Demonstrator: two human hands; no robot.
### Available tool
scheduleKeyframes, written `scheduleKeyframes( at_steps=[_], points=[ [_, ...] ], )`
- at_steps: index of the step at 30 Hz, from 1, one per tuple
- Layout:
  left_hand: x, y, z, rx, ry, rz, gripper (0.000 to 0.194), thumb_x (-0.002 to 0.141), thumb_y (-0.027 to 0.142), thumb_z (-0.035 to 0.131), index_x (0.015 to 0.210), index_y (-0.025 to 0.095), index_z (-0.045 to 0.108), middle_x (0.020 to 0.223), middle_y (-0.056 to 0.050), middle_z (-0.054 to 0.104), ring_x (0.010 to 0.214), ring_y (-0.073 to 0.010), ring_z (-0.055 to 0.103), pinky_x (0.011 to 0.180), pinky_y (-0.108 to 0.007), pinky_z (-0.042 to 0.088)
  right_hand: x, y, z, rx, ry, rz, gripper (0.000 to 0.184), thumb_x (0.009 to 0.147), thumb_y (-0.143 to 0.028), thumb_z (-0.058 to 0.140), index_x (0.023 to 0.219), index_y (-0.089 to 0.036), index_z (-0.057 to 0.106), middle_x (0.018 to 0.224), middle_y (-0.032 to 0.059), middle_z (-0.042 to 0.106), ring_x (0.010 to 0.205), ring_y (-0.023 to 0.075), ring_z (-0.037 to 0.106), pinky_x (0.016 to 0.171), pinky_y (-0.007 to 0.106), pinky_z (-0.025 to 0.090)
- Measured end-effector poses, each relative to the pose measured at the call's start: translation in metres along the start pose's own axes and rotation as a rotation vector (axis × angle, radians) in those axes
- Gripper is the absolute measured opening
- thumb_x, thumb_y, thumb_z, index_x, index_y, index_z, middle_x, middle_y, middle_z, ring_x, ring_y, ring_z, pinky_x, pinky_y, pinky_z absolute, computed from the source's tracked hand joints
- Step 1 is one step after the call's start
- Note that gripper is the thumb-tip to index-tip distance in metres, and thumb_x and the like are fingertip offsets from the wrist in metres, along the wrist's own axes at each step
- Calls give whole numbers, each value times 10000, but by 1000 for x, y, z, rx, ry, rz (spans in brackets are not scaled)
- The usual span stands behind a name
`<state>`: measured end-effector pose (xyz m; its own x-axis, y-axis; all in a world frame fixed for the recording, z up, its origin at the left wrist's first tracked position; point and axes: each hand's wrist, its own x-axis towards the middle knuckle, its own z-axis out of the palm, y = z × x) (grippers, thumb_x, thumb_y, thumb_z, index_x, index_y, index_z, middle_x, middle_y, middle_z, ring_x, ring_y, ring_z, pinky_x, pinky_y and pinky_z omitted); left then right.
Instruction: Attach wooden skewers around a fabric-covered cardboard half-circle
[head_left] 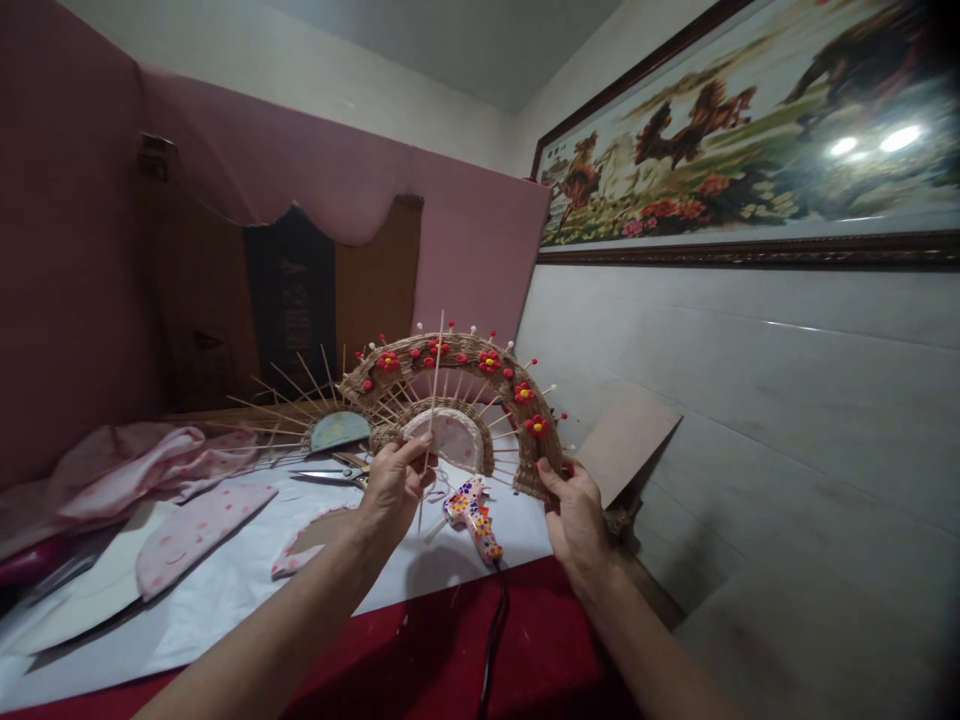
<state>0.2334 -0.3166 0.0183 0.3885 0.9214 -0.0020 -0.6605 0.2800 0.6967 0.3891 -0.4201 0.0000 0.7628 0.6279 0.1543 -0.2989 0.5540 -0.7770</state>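
My right hand [576,508] grips the lower right end of a half-round woven straw fan [550,465], with the thumb on its front. Red flowers with yellow centres dot the fan's outer band, and red and white beads tip the sticks along its edge. My left hand [394,488] pinches a thin wooden stick [439,365] upright in front of the fan's middle. Behind that stick is the fan's pale half-round centre [459,440]. A flower-patterned glue gun [474,518] lies on the table just below the fan.
Scissors [324,476] and a second stick fan with a green centre [339,431] lie left of my hands. Pink dotted half-round pieces [199,535] and crumpled pink cloth [142,460] are farther left. A black cord [492,640] crosses the red cloth [420,650]. The tiled wall [750,420] stands at right.
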Motion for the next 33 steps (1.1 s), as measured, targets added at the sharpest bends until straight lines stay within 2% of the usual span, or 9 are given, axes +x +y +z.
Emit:
scheduleKeyframes(
  at_steps=[9, 18, 33],
  points=[
    [6, 0, -5, -37, 36, 5, 203, 582, 69, 695, 662, 145, 525, 586, 7, 615, 480, -84, 535, 492, -208, 433, 2, 7, 4, -8, 0, -11, 424, 478, -226, 801, 782, -179, 509, 702, -23, 672, 635, 150, 628, 671, 310, 497],
    [4, 4, -4, -61, 74, 7, 267, 552, 52, 697, 621, 175, 471, 569, 31, 610, 458, -82, 537, 445, -188, 395, 2, 13, 5, 28, 19, -7, 406, 465, -200, 798, 749, -185, 507, 671, -39, 667, 608, 134, 613, 664, 297, 481],
    [6, 3, -4, 25, 43, -34, 204, 578, 228, 752, 714, 140, 627, 573, 18, 613, 452, -83, 506, 432, -200, 361, 0, 18, -1, 6, 5, -45, 348, 503, -201, 781, 744, -174, 532, 683, -36, 666, 617, 127, 607, 678, 296, 472]
  ],
)
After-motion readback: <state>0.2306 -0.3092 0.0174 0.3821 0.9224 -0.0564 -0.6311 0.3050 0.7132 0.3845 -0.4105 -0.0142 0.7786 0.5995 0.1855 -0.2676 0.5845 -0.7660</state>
